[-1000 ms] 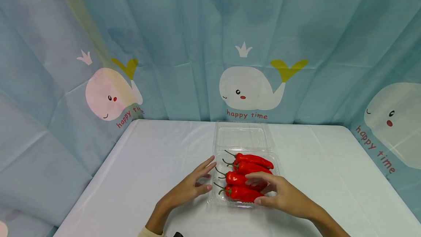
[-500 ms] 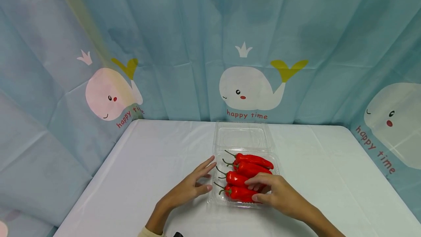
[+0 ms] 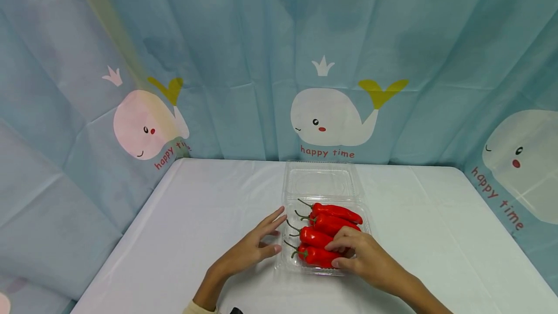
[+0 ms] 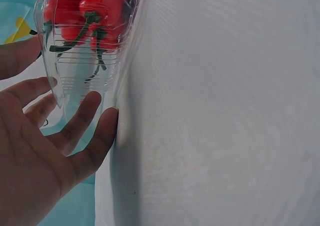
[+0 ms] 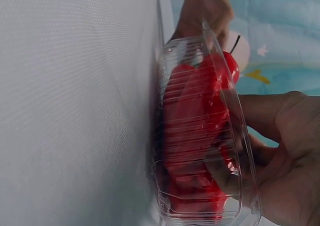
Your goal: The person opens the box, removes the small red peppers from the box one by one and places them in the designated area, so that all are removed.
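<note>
A clear plastic clamshell box (image 3: 280, 271) with several red peppers (image 3: 333, 224) in its base stands on the white table. The peppers lie side by side, green stems pointing left. My right hand (image 3: 364, 258) reaches over the box's right side and pinches the nearest pepper (image 3: 320, 257) near its pointed end. In the right wrist view, its fingers (image 5: 217, 168) show through the ribbed wall, inside the box. My left hand (image 3: 255, 246) is at the box's left edge, fingers spread and fairly straight. In the left wrist view, its fingertips (image 4: 92, 98) are right by the box wall.
The box's transparent lid (image 3: 320, 183) lies folded back towards the table's far edge. A white cloth covers the table (image 3: 209, 207). A blue whale-print curtain (image 3: 261, 62) hangs behind and along both sides. A small black object (image 3: 236, 310) shows at the bottom edge.
My right hand has moved slightly left and closed its fingers and thumb on the nearest pepper. My left hand, the box and the other peppers have stayed in place.
</note>
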`<action>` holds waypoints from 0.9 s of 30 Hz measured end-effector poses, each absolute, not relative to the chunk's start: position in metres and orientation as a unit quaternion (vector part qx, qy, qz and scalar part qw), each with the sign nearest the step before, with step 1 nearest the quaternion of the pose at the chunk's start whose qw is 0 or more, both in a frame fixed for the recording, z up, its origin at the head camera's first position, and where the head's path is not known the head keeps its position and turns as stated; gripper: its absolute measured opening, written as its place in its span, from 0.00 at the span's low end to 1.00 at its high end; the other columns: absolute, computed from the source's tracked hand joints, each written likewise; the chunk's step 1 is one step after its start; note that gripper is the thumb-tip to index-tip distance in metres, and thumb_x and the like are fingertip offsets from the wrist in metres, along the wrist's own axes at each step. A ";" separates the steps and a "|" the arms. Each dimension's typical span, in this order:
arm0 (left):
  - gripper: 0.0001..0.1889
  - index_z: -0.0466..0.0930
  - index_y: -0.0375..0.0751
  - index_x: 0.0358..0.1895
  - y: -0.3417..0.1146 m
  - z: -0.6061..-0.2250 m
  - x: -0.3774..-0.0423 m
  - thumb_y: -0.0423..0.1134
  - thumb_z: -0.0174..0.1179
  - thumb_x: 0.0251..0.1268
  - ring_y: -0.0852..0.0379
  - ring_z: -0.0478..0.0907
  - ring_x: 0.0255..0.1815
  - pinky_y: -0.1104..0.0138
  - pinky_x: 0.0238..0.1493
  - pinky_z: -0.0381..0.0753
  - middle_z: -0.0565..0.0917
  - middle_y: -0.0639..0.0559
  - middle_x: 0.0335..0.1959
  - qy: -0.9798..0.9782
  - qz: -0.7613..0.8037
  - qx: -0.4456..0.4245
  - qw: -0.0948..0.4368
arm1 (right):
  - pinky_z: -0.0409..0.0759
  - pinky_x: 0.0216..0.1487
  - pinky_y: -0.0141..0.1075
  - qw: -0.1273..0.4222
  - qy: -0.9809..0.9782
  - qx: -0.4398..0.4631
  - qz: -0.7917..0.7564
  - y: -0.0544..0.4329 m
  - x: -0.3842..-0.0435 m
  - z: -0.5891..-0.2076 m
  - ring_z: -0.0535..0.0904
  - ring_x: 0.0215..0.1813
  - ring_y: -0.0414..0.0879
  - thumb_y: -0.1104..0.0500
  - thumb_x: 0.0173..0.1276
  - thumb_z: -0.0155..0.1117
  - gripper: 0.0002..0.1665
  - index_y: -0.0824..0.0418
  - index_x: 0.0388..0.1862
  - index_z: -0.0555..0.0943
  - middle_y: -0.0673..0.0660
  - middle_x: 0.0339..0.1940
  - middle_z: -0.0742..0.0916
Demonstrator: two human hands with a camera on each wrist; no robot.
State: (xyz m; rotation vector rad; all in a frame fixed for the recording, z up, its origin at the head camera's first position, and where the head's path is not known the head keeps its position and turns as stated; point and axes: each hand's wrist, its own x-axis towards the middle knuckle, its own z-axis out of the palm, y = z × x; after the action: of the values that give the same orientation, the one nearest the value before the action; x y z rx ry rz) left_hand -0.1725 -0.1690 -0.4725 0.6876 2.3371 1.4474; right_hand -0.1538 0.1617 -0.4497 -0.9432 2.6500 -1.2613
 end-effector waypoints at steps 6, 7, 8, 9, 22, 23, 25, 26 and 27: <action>0.38 0.56 0.47 0.86 -0.169 -0.472 -0.173 0.40 0.59 0.78 0.43 0.72 0.73 0.59 0.64 0.80 0.46 0.54 0.90 0.816 0.504 0.238 0.153 | 0.84 0.47 0.31 0.020 0.862 -0.301 -0.407 0.161 -0.153 -0.451 0.78 0.49 0.38 0.59 0.64 0.81 0.13 0.48 0.46 0.92 0.40 0.43 0.83; 0.38 0.56 0.47 0.86 -0.169 -0.473 -0.173 0.40 0.59 0.78 0.43 0.72 0.73 0.59 0.64 0.80 0.46 0.54 0.90 0.816 0.504 0.238 0.153 | 0.84 0.47 0.31 0.016 0.863 -0.302 -0.405 0.161 -0.153 -0.451 0.78 0.49 0.38 0.59 0.64 0.81 0.12 0.48 0.46 0.92 0.40 0.43 0.82; 0.38 0.56 0.47 0.86 -0.169 -0.473 -0.173 0.40 0.59 0.78 0.43 0.72 0.73 0.59 0.64 0.80 0.46 0.54 0.90 0.816 0.504 0.239 0.152 | 0.84 0.47 0.31 0.011 0.863 -0.304 -0.403 0.161 -0.153 -0.451 0.78 0.49 0.38 0.60 0.64 0.81 0.12 0.48 0.45 0.92 0.40 0.43 0.82; 0.37 0.56 0.47 0.86 -0.169 -0.472 -0.173 0.41 0.59 0.78 0.43 0.72 0.73 0.60 0.64 0.80 0.46 0.53 0.90 0.815 0.505 0.240 0.152 | 0.84 0.47 0.31 0.007 0.864 -0.305 -0.401 0.161 -0.152 -0.452 0.78 0.49 0.37 0.60 0.63 0.81 0.12 0.48 0.45 0.92 0.39 0.43 0.82; 0.37 0.57 0.47 0.86 -0.167 -0.470 -0.172 0.41 0.60 0.79 0.41 0.72 0.73 0.59 0.64 0.80 0.47 0.51 0.90 0.811 0.508 0.249 0.151 | 0.85 0.46 0.30 -0.014 0.858 -0.313 -0.407 0.159 -0.150 -0.453 0.79 0.47 0.37 0.59 0.64 0.81 0.10 0.48 0.42 0.91 0.41 0.44 0.81; 0.37 0.57 0.47 0.86 -0.167 -0.469 -0.172 0.41 0.60 0.79 0.40 0.72 0.73 0.59 0.64 0.80 0.47 0.51 0.90 0.811 0.508 0.249 0.150 | 0.85 0.46 0.30 -0.017 0.859 -0.312 -0.406 0.159 -0.150 -0.453 0.79 0.47 0.37 0.59 0.64 0.81 0.10 0.48 0.42 0.91 0.40 0.43 0.81; 0.37 0.57 0.47 0.86 -0.168 -0.470 -0.172 0.41 0.60 0.79 0.40 0.72 0.73 0.59 0.64 0.81 0.47 0.50 0.90 0.811 0.507 0.250 0.149 | 0.84 0.46 0.30 -0.022 0.862 -0.311 -0.401 0.158 -0.150 -0.454 0.78 0.48 0.37 0.58 0.62 0.83 0.11 0.48 0.42 0.91 0.40 0.43 0.81; 0.37 0.56 0.47 0.86 -0.168 -0.470 -0.172 0.40 0.60 0.79 0.40 0.72 0.73 0.59 0.64 0.81 0.47 0.50 0.90 0.811 0.508 0.252 0.149 | 0.83 0.46 0.30 -0.025 0.862 -0.310 -0.399 0.158 -0.150 -0.455 0.77 0.48 0.36 0.58 0.61 0.83 0.11 0.48 0.42 0.92 0.39 0.43 0.80; 0.37 0.56 0.47 0.86 -0.168 -0.470 -0.172 0.40 0.60 0.79 0.40 0.72 0.73 0.59 0.64 0.80 0.47 0.50 0.90 0.810 0.507 0.253 0.148 | 0.83 0.46 0.30 -0.028 0.864 -0.310 -0.396 0.157 -0.150 -0.455 0.77 0.48 0.36 0.58 0.61 0.83 0.12 0.48 0.42 0.92 0.39 0.42 0.80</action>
State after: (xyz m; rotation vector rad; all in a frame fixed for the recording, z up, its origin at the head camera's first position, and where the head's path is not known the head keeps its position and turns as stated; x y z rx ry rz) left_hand -0.1719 -0.1679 -0.4704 0.7263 2.3301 1.4591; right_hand -0.1502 0.1574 -0.4550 -0.9905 2.7637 -1.2669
